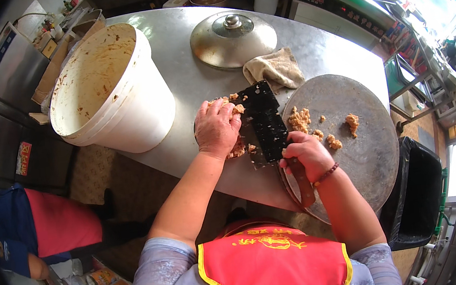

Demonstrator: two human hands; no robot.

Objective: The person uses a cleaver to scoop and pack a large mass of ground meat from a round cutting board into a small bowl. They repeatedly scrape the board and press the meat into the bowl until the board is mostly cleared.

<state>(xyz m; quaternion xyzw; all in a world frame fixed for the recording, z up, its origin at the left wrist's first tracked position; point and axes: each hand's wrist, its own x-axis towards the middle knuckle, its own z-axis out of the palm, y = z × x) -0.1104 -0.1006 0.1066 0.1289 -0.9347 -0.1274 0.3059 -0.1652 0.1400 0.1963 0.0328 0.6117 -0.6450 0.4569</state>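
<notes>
My right hand (306,152) grips the brown wooden handle (301,182) of a cleaver over the edge of a round chopping board (368,168). The broad dark blade (266,125) is held left of the board, with bits of food stuck to it. My left hand (218,128) lies over a pile of crumbly brown food, apparently minced meat (237,109), at the blade's left side. Whatever holds that pile is mostly hidden under the hand, and so is the palm. Several clumps of the same food (300,120) lie on the board.
A large white plastic bucket (151,105) with a smeared inside leans left on the metal table (179,161). Behind my hands are a domed metal lid (216,43) and a folded cloth (274,68). A black-lined bin (413,192) stands right; another person (62,218) is at left.
</notes>
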